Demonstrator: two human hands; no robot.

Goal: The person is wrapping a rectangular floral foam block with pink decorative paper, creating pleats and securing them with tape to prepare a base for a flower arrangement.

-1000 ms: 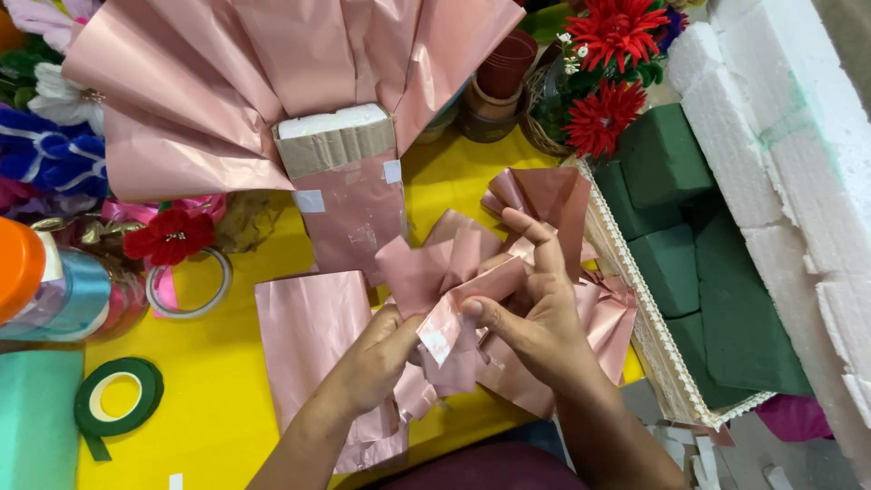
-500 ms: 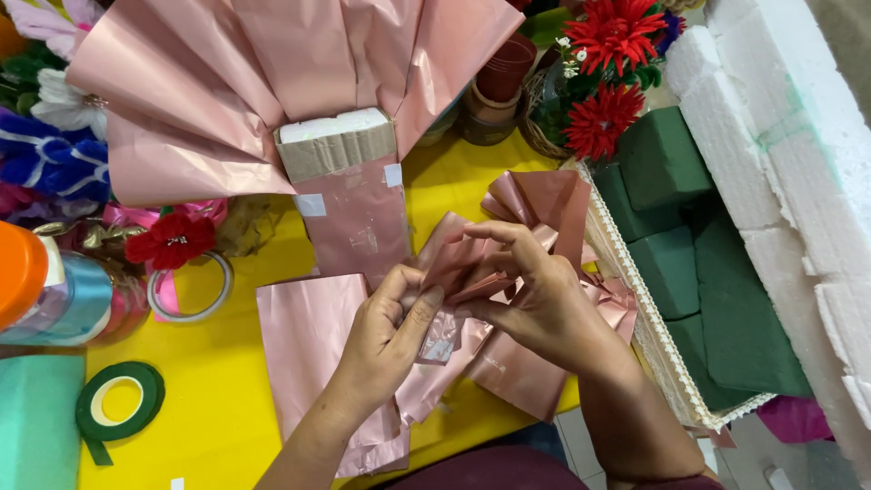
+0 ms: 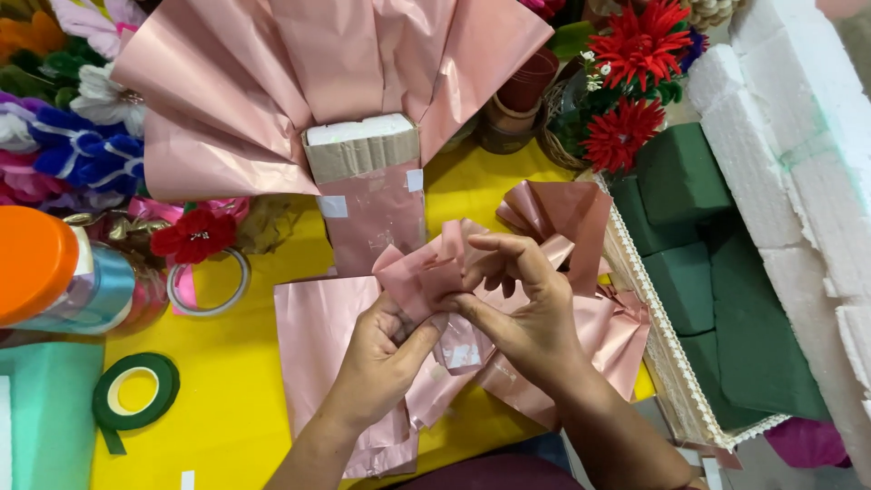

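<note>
Above yellow table (image 3: 227, 399): left hand (image 3: 381, 358), right hand (image 3: 526, 318) both pinching folded pink paper (image 3: 422, 277).

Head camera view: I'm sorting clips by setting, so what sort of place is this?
Most likely a florist's or craft worktable. Both hands, left hand and right hand, gather pink wrapping paper over a yellow table, with green floral foam blocks, artificial red flowers and green tape nearby.

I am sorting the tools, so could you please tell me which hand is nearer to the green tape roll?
Left. The left hand is right of the green tape roll; the right hand is farther right.
</note>
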